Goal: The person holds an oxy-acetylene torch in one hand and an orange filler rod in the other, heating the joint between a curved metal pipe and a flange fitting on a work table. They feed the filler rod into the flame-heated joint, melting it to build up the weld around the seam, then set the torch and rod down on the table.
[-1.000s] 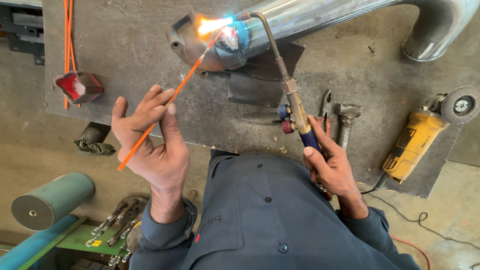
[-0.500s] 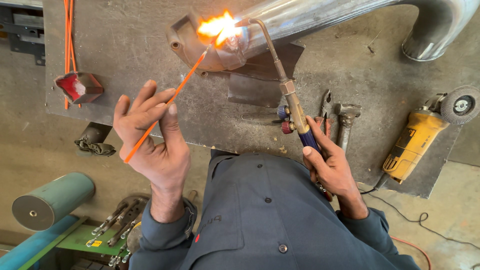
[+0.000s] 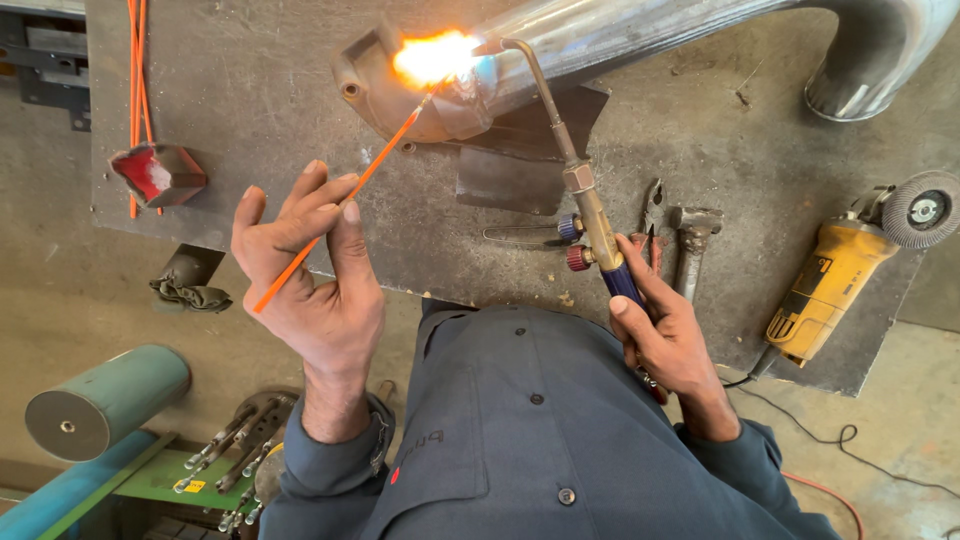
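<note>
One head-worn camera looks steeply down, close over the hands, onto the steel bench (image 3: 250, 100).

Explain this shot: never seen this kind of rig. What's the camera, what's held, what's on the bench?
There is no machine here, just a person filmed from a camera on their own head, looking down. The left hand pinches a thin orange rod, its tip in the bright flame. The right hand grips a gas torch whose bent nozzle points at the joint of a metal pipe. On the steel bench lie a yellow angle grinder, a hammer, pliers and a small red-lined container.
</note>
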The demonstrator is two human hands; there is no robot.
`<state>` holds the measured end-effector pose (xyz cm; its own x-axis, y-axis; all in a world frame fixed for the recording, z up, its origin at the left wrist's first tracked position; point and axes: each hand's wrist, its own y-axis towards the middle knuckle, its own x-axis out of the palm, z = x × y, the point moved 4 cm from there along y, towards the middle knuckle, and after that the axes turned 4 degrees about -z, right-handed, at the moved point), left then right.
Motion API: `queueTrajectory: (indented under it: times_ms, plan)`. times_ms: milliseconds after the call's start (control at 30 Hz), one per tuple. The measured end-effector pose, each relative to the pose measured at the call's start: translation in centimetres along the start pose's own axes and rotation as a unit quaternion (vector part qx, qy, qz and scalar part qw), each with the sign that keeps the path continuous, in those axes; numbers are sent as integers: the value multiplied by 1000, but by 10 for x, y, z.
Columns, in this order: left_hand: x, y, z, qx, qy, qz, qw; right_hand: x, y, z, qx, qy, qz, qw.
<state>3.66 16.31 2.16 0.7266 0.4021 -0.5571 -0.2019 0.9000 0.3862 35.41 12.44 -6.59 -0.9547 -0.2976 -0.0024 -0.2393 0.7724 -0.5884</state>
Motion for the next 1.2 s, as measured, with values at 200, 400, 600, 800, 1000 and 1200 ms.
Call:
queueTrajectory:
  times_ms: [200,400,600,800,1000,1200]
  plan:
    - [1,3,0,-5,9,-7,1000,2,2,-3,-2,13,0,1000]
    - [3,6,-1,-1,14,-8,1000,3,5,-5,1,3,1,1000]
    - [3,6,0,2,11,-5,1000,2,4,-3,-5,5,-2,1000]
    - [4,6,0,2,17,-8,1000,0,3,-1,-16,5,-6,1000]
    - [0,2,0,0,-2,-2,1000,-1,1,-6,-30,24,-14,999]
    - [-3,2,2,-11,-43,11,999,-4,5,-13,-45,15,-17,999]
